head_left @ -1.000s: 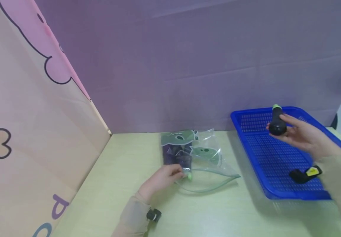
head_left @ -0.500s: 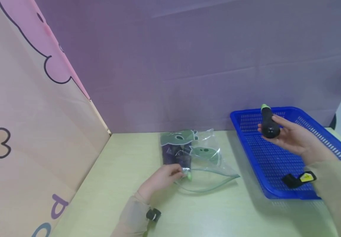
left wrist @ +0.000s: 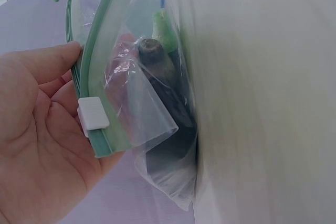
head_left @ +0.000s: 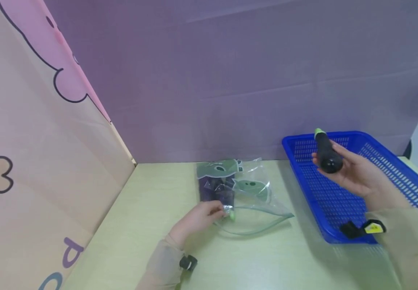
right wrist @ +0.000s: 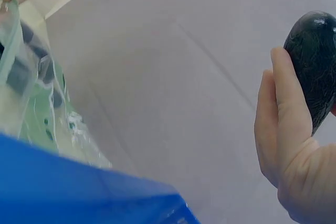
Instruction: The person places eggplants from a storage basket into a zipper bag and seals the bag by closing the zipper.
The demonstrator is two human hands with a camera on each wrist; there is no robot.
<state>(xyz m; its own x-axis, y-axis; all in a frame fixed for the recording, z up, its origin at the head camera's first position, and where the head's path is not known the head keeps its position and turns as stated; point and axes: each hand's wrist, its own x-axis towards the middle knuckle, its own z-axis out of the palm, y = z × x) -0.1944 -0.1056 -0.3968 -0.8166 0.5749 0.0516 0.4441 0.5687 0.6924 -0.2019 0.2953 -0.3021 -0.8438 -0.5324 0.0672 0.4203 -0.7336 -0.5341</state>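
My right hand point(head_left: 362, 177) holds a dark eggplant point(head_left: 326, 153) with a light green stem end, raised above the blue basket. In the right wrist view, the fingers wrap the eggplant point(right wrist: 313, 64) from one side. My left hand point(head_left: 199, 219) pinches the green-edged mouth of a clear zip bag point(head_left: 251, 190) lying on the table. The bag's mouth gapes toward me. Close up in the left wrist view, the thumb is at the zip strip, beside a white slider point(left wrist: 94, 114). Inside the bag lie dark eggplants point(left wrist: 170, 98), partly hidden by plastic folds and green printing.
A blue plastic basket point(head_left: 304, 193) with perforated walls stands at the right of the pale table point(head_left: 158, 193). A purple-grey cloth wall point(head_left: 209, 80) rises behind the table, and a printed panel point(head_left: 49, 161) borders the left.
My right hand has moved left and slightly toward me with the eggplant, over the basket's left part. The left hand and the bag have stayed in place.
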